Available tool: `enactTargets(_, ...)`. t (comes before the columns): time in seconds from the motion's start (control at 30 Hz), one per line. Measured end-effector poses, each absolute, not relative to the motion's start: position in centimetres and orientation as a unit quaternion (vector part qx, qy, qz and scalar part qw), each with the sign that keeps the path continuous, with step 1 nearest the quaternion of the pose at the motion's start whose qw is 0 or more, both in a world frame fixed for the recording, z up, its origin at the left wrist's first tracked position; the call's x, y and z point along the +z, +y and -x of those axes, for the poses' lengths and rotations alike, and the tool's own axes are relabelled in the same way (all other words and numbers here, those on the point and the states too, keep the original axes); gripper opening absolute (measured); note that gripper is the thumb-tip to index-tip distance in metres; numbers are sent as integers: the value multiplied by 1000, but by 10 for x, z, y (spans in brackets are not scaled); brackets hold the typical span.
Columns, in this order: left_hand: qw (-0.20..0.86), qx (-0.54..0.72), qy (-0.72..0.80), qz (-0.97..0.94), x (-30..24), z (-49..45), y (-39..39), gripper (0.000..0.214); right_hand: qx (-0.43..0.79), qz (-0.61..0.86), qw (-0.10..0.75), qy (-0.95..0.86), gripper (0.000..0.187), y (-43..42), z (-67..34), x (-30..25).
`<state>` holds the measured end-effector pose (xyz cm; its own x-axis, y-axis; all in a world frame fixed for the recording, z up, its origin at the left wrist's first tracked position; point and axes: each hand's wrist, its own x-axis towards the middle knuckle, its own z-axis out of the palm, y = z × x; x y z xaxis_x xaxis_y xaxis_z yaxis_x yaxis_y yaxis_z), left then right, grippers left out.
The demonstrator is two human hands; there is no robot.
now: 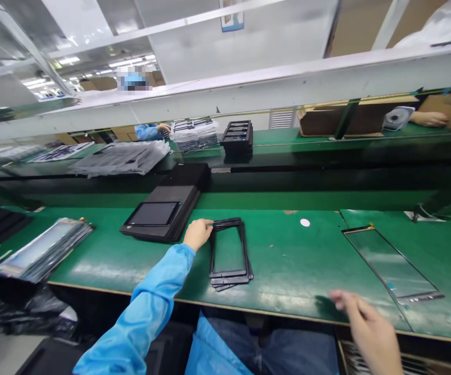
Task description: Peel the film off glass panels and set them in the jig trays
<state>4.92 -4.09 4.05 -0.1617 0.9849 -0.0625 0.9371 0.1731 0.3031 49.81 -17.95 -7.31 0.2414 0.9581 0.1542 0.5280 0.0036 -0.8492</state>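
My left hand (198, 233), in a blue sleeve, pinches the upper left corner of the top one in a loose stack of black rectangular frames (228, 274). The frames lie slightly askew on the green table, and table surface shows through their openings. My right hand (374, 328) is over the table's front edge, slightly blurred, with fingers partly stretched out and nothing visible in them. Beyond it lies a clear glass panel with a black border (393, 263), flat and slanted. Left of the frames, a dark tablet-like panel (153, 214) rests on a stack of black foam sheets (188, 190).
A stack of glass panels (44, 250) lies at the far left of the green table (288, 281). A white round sticker (304, 222) lies behind. Across a dark divider are wrapped sheets (124, 158), black trays (238, 136), a cardboard box (338, 120) and other people's hands.
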Motion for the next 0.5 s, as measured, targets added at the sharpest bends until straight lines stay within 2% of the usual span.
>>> enactTargets(0.07,152,150,754,-621,44,-55,-46,37,183,681,416,-574,53,-156,-530,-77)
enactTargets(0.13,177,212,743,-610,51,-68,-51,39,41,695,343,-631,72,-132,-558,-83)
enactTargets(0.2,201,276,725,-598,60,-78,-56,40,-2,706,313,-635,78,-117,-578,-92)
enactTargets(0.37,253,429,675,-544,83,-80,-68,40,-20,692,275,-667,78,-136,-587,-117)
enactTargets(0.5,296,508,649,-484,92,-77,-75,41,-45,656,217,-721,71,-179,-579,-111)
